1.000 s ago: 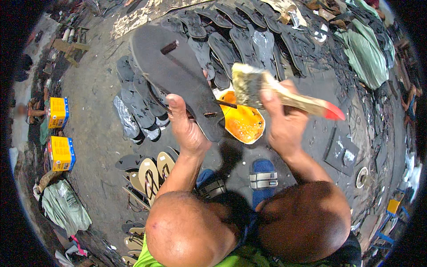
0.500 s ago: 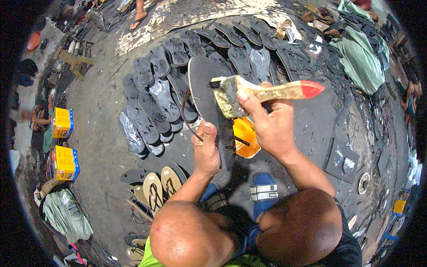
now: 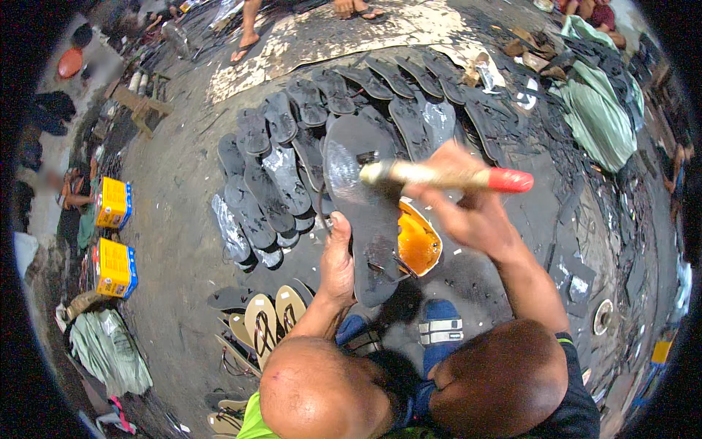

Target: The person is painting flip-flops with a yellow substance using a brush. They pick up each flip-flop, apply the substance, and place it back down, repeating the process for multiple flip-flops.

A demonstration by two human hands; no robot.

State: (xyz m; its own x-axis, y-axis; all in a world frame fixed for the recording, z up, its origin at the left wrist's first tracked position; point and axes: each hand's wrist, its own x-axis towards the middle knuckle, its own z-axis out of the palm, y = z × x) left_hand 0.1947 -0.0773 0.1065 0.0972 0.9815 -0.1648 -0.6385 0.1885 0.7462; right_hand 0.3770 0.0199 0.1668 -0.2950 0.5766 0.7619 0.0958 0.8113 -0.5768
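I count one brush (image 3: 409, 173), one raised dark sandal (image 3: 374, 219), one orange-filled container (image 3: 419, 245), two yellow boxes (image 3: 114, 268) at left and two blue slippers (image 3: 441, 333) near; from my remote view, the far dark sandals (image 3: 307, 103) overlap too much to total.

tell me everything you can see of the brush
The brush has a pale, wood-looking handle with a bright red end. Its bristle end looks yellowish, but blur hides the single bristles. It lies nearly level across the picture, red end to the right, bristle end to the left. The right hand grips it by the handle, and its bristle end appears to meet the dark sole of the sandal; exact contact is hard to tell.
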